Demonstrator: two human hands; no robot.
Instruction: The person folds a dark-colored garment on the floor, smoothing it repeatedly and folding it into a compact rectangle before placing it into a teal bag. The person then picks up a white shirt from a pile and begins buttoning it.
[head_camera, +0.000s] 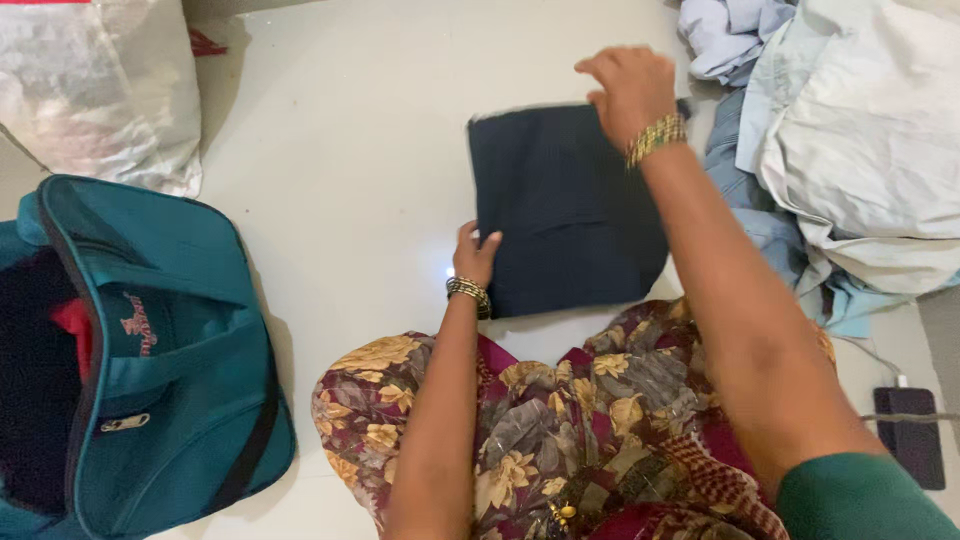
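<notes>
A folded dark navy garment (560, 200) lies flat on the pale floor in front of me. My left hand (473, 255) grips its near left edge, fingers curled over the cloth. My right hand (628, 85) rests at the far right corner of the garment, fingers bent down onto the fabric. Both wrists wear beaded bangles. My lap is covered by a maroon floral cloth (560, 420).
An open teal travel bag (150, 350) with red and dark items inside stands at the left. A white plastic sack (100, 90) sits at the far left. A heap of pale blue and white clothes (850, 150) lies at the right. A dark phone (910, 435) on a cable lies at the right edge.
</notes>
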